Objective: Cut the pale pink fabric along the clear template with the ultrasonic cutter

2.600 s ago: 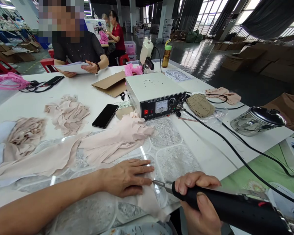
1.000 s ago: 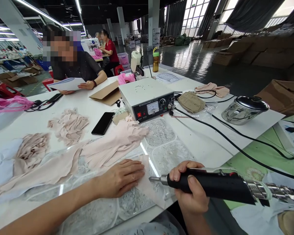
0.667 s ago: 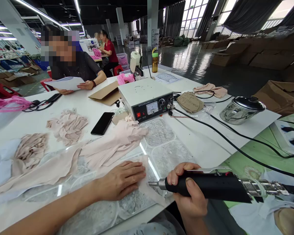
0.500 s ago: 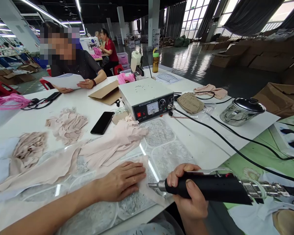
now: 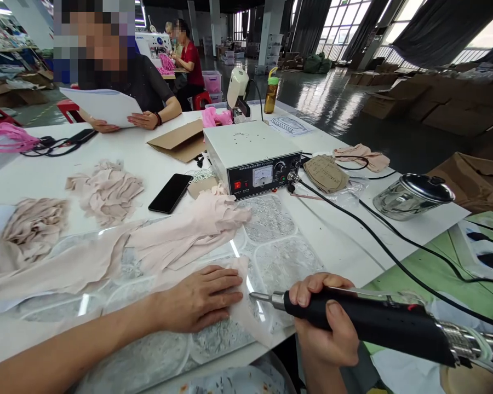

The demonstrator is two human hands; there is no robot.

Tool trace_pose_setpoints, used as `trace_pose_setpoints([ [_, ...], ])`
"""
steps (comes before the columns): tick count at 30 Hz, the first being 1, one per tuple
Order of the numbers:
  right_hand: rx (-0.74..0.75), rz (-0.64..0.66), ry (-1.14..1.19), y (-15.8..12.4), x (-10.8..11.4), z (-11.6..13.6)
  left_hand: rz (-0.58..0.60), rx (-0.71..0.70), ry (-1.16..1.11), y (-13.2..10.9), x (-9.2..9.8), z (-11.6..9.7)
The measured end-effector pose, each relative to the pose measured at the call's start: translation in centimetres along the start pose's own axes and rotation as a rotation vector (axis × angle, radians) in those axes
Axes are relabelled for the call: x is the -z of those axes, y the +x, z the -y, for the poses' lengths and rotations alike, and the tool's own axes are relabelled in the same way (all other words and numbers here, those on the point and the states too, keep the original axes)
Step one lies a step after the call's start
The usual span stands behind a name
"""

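Note:
My left hand lies flat, fingers stretched out, pressing a thin pale pink fabric piece onto the clear patterned mat. My right hand is wrapped around the black handle of an ultrasonic handpiece. Its pointed metal tip is at the fabric's right edge, just beside my left fingertips; whether it touches cannot be told. Behind my left hand, a fanned pile of pink fabric pieces spreads across the mat. A black cable links the handpiece side to a control box with a dial and red switch.
A smartphone, crumpled fabric heaps, brown card patterns and a lidded steel cup stand on the table. Cables cross the right side. Opposite sits a person holding papers.
The view has shifted slightly. The handpiece has moved a little to the right, its rear end lower, and its tip has drawn slightly away from the left hand. The left hand stays flat on the fabric.

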State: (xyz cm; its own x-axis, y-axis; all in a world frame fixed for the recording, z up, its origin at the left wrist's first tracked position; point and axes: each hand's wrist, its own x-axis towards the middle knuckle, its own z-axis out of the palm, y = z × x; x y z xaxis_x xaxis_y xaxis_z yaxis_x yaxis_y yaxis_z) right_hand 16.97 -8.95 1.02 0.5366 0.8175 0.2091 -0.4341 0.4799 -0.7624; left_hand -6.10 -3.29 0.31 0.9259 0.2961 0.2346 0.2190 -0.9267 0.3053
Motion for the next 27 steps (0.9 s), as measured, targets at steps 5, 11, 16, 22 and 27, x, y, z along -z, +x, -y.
trace_pose_setpoints([
  [5,0.007,0.039,-0.012,-0.1,-0.4,-0.6,-0.002,0.005,-0.011,-0.1,0.0,0.0],
  [11,0.009,0.078,-0.033,0.0,-0.3,-0.8,0.007,0.014,-0.015,-0.2,-0.1,0.1],
  [16,0.003,0.089,-0.058,0.0,-0.4,-0.7,0.000,0.008,-0.015,-0.1,-0.1,0.2],
  [22,0.018,0.144,-0.067,0.0,-0.9,-0.4,-0.001,0.006,-0.018,-0.1,-0.1,0.1],
  [27,0.042,0.175,-0.094,0.1,-1.1,-0.3,-0.008,-0.005,-0.014,0.0,0.1,0.5],
])
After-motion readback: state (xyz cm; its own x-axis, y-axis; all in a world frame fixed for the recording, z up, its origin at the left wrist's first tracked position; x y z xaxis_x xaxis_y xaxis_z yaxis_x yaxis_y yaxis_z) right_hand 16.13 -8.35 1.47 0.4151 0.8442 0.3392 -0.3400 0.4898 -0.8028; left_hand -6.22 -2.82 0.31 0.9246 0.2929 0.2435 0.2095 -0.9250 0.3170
